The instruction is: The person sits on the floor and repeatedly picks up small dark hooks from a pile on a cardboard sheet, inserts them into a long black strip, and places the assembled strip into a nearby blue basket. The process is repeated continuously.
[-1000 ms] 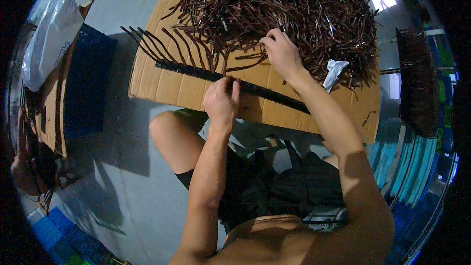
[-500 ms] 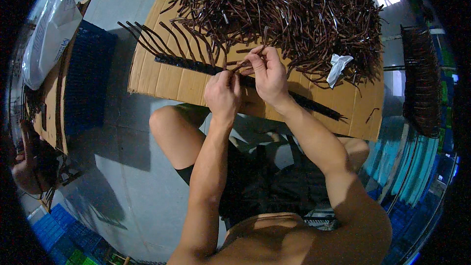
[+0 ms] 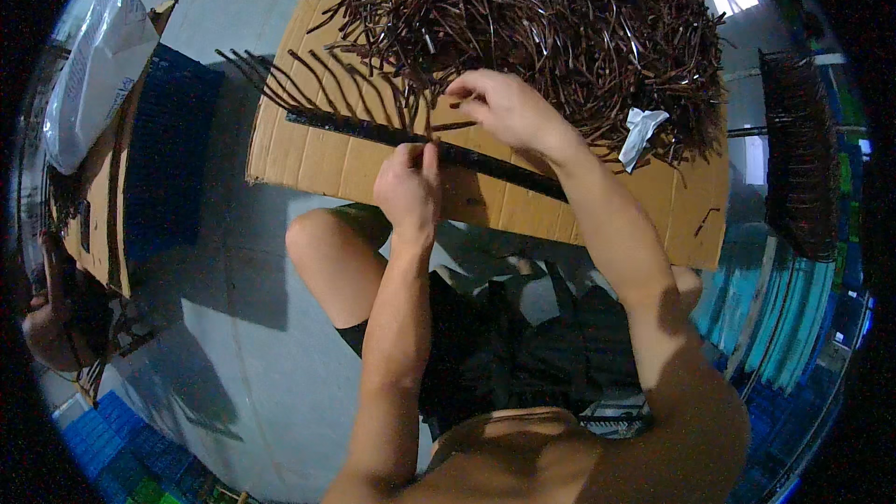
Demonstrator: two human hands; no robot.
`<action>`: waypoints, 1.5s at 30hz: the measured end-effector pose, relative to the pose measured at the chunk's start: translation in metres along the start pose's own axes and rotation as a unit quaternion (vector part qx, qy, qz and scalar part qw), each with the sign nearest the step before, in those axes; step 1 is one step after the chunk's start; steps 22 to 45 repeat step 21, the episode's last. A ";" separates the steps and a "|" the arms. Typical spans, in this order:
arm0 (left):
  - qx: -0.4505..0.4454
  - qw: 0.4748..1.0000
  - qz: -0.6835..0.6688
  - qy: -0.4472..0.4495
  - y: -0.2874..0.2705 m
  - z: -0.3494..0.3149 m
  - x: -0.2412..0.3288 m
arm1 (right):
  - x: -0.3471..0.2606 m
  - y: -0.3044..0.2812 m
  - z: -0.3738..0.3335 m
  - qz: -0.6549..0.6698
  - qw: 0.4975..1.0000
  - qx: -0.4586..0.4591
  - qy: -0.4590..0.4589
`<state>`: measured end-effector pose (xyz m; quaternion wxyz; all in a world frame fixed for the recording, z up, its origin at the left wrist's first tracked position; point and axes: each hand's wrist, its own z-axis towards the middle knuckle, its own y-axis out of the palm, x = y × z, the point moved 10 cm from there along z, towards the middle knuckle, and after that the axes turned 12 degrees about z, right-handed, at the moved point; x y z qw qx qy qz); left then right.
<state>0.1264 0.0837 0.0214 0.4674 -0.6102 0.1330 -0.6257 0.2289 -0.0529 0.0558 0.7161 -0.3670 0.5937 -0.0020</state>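
Observation:
A long black strip (image 3: pixel 504 171) lies slantwise across the front of the cardboard. Several thin, bent, dark brown stick-like pieces (image 3: pixel 357 84) stand out in a row along its left part. My left hand (image 3: pixel 407 189) is closed in a pinch at the strip, on the base of a brown piece at the row's right end; its fingertips partly hide the contact. Just above the strip, my right hand (image 3: pixel 511 110) is loosely curled, thumb and fingers apart, close to the near edge of a big heap of loose brown pieces (image 3: pixel 551 19). I see nothing held in it.
The cardboard sheet (image 3: pixel 327 161) lies above my bent knees. A crumpled white scrap (image 3: pixel 641 137) rests at the heap's right edge. At left are a blue crate (image 3: pixel 173 149) and a clear plastic bag (image 3: pixel 98 65); another person (image 3: pixel 65 322) sits lower left. A rack of brown pieces (image 3: pixel 800 154) stands at right.
My right hand has parted from the left and moved up toward the heap, its fingers loosening. My left hand has dropped slightly left and down. The strip has shifted a little left.

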 end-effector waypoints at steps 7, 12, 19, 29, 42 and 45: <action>0.007 0.997 -0.038 0.074 0.004 -0.009 0.020 | 0.050 -0.002 0.028 -0.087 0.973 0.146 0.158; 0.032 0.994 -0.015 0.101 0.000 -0.006 0.025 | 0.040 0.018 -0.028 0.333 0.894 0.082 0.290; -0.001 0.995 0.017 0.098 0.005 -0.006 0.030 | 0.020 0.028 -0.047 0.314 0.932 0.133 0.125; 0.014 0.994 0.011 0.106 0.003 -0.006 0.032 | 0.017 0.026 -0.050 0.297 0.936 0.148 0.119; 0.014 0.994 0.011 0.106 0.003 -0.006 0.032 | 0.017 0.026 -0.050 0.297 0.936 0.148 0.119; 0.014 0.994 0.011 0.106 0.003 -0.006 0.032 | 0.017 0.026 -0.050 0.297 0.936 0.148 0.119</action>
